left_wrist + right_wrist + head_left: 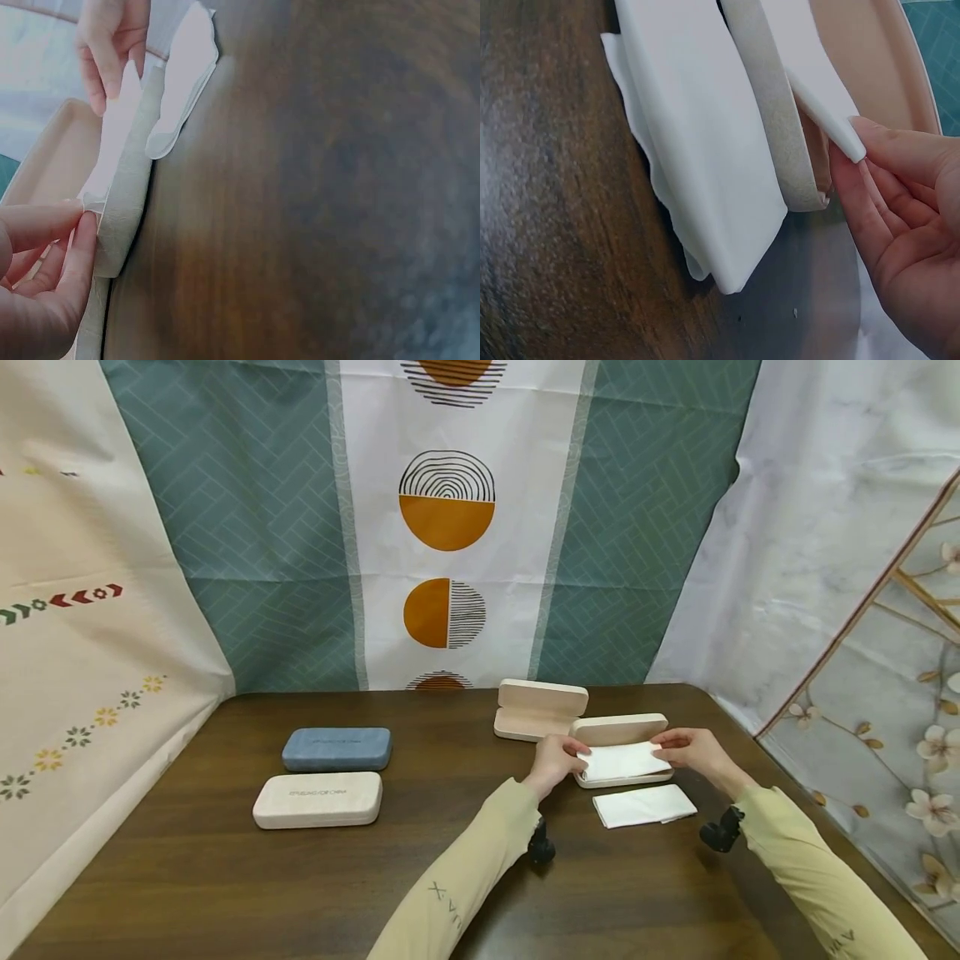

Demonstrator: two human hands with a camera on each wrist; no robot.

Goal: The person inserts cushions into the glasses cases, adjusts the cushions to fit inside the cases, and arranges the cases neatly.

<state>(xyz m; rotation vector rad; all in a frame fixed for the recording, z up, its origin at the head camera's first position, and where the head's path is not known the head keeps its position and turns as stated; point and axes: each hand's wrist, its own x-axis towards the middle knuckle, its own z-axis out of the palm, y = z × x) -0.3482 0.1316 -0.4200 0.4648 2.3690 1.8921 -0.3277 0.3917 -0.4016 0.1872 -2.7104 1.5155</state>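
A folded white cloth (621, 762) lies over the bottom half of an open cream glasses case (633, 725), held between both hands. My left hand (553, 763) pinches the cloth's left end; in the left wrist view the thumb and finger (84, 225) meet on its corner at the case's rim. At the other end my right hand (699, 752) pinches the cloth between thumb and fingers, plain in the right wrist view, where the cloth (832, 120) angles up over the case wall (780, 112). In front of the case, a second folded white cloth (643, 806) rests on the table.
Behind the left hand stands another open cream case (542, 697), its lid raised. A closed blue glasses case (337, 749) and a closed white one (318, 800) lie on the left of the dark wooden table (225, 893). Patterned curtains (630, 527) hang behind the table.
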